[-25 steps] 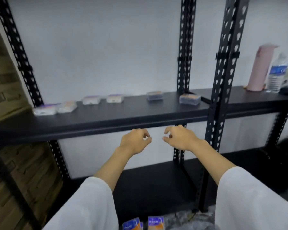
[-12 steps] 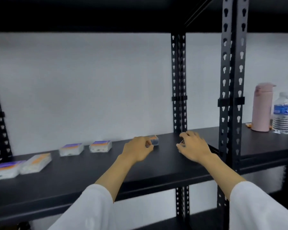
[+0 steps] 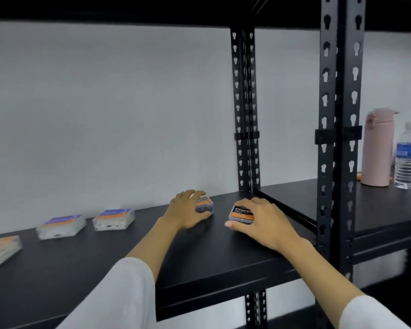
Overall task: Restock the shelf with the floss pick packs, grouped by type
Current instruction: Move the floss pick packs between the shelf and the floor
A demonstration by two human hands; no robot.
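fingers [image 3: 195, 194] curled | each hand grips a dark pack [image 3: 241, 213]

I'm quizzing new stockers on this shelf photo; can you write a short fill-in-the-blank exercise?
1. The right hand grips a pack labelled ____.
2. The pink flask stands beside a water ____.
3. The left hand grips a pack lying on the black ____.

Missing: Charcoal; bottle; shelf
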